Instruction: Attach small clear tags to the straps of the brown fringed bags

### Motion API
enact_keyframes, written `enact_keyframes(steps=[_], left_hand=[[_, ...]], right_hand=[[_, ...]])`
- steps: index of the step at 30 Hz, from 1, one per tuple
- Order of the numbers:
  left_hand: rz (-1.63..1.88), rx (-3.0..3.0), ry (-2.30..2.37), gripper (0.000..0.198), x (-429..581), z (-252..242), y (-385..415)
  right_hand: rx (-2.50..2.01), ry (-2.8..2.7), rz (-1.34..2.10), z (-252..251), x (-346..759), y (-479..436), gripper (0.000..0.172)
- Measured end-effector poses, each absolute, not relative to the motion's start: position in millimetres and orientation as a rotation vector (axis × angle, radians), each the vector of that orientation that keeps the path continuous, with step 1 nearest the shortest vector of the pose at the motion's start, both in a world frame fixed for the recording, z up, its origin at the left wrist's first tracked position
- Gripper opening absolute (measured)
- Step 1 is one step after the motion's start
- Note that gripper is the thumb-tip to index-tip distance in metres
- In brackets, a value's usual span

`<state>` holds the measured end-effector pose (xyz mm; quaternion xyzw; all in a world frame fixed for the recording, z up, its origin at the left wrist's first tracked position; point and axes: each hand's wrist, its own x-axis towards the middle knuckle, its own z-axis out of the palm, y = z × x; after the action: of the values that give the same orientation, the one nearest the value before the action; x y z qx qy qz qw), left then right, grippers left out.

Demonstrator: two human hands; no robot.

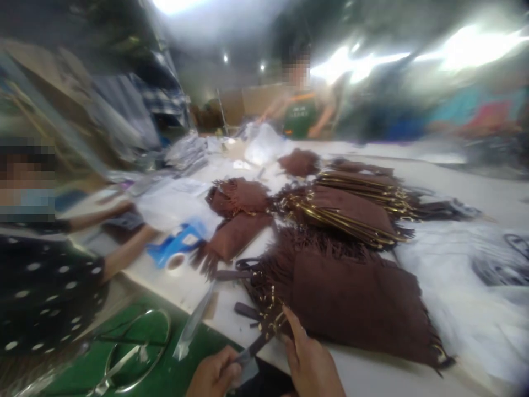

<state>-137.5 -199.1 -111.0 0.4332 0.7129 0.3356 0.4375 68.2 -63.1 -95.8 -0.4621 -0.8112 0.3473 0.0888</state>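
My left hand pinches a dark brown strap, its thumb closed over the strap's near end. The strap runs up to gold metal clasps at the near left corner of a brown fringed bag. My right hand is beside these clasps with the index finger stretched out and apart from the thumb. Its fingertip seems to touch the gold hardware; blur hides the exact contact. More dark strap ends lie just left of the clasps.
Brown fringed pieces with gold bars are piled behind the bag. A blue tape dispenser and a white roll stand at left. White plastic lies right. A co-worker in dotted clothing works at left; another stands across the table.
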Motion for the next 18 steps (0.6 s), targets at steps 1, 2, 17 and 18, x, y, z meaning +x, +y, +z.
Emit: enact_keyframes(steps=[1,2,17,18], left_hand=[[0.849,1.083,1.794,0.042,-136,-106,-198],[0.864,1.066,1.802,0.039,-133,-102,-195],[1.153,0.640,1.574,0.029,-76,-99,-135],[1.162,0.626,1.584,0.029,-74,-97,-132]], right_hand=[[-1.386,-2.431,1.033,-91,69,-62,0.056],[-1.400,-2.433,1.039,-86,69,-62,0.055],[-1.273,-2.334,1.265,-77,81,-54,0.053],[-1.267,-2.332,1.270,-77,82,-54,0.053]])
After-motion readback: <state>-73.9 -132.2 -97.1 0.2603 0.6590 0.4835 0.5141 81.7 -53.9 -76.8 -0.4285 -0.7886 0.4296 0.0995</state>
